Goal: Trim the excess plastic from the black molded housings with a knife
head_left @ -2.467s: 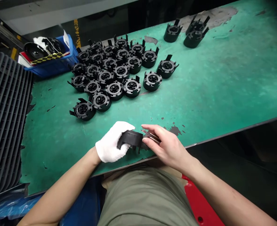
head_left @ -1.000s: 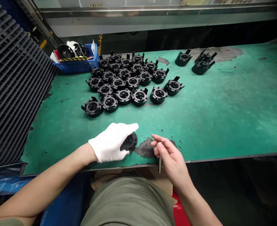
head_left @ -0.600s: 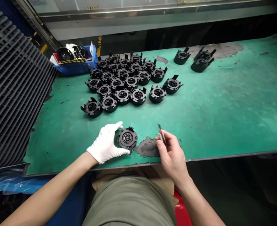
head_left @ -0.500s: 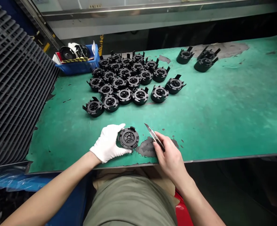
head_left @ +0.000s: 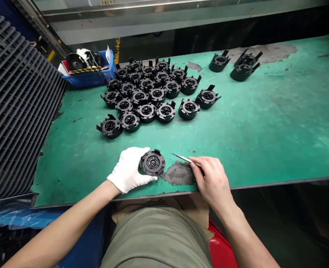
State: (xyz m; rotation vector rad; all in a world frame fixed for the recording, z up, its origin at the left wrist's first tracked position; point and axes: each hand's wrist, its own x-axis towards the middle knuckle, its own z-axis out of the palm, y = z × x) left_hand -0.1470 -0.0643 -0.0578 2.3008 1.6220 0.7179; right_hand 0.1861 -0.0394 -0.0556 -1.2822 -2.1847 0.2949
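My left hand [head_left: 132,169], in a white glove, grips a round black plastic part [head_left: 153,162] by its left side, near the front edge of the bench. The part's ribbed, ringed face is turned up toward me. Bare, my right hand [head_left: 211,176] is closed around a utility knife [head_left: 183,158], whose thin blade points left toward the part without touching it. Most of the knife's handle is hidden by the fingers. Beyond both hands stands a cluster of similar black parts [head_left: 146,111] with upright tabs.
A green bench mat [head_left: 265,130] with a torn dark patch [head_left: 179,173] lies under the work. Three more black parts stand at the back right. A blue bin [head_left: 88,79] of mixed items sits at the back left, beside a stack of dark ribbed trays [head_left: 21,108].
My right hand has moved right and turned, so the knife now lies flatter, its blade pointing left. The left hand and its part have hardly moved. The view has shifted slightly.
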